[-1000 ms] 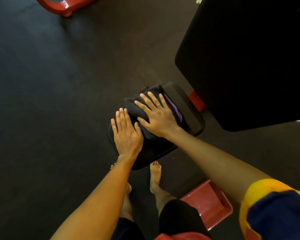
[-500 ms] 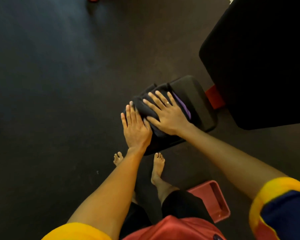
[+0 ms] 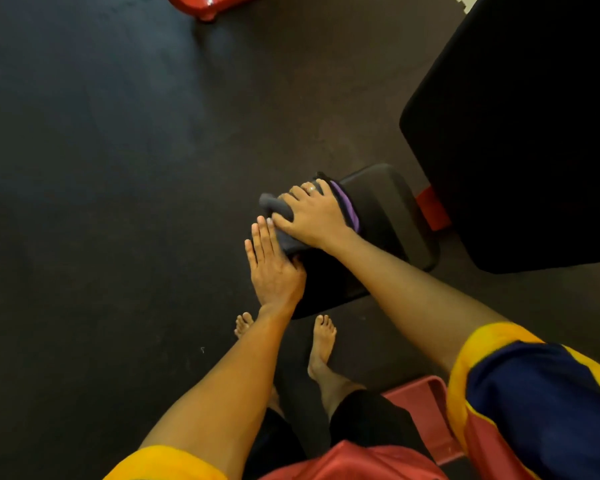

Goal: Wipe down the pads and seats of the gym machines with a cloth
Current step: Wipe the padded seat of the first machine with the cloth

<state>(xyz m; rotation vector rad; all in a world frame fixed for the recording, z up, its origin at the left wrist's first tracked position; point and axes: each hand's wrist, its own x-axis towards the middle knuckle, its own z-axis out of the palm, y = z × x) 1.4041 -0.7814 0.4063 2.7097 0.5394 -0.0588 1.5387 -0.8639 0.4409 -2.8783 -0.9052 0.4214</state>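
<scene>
A small black seat pad sits low in the middle of the head view. A dark grey cloth with a purple edge lies bunched on its far left end. My right hand covers the cloth, with fingers curled over its far side and the thumb pinching its near fold. My left hand lies flat with straight fingers on the pad's left edge, just beside the cloth. The large black back pad rises at the upper right.
A red frame piece joins the seat to the back pad. A red base part lies on the floor at the bottom right, beside my bare feet. Another red frame shows at the top. Dark rubber flooring spreads to the left.
My right hand has slid the cloth toward the pad's far left end, and its fingers have gone from flat to curled over the cloth. My left hand stays on the pad's edge.
</scene>
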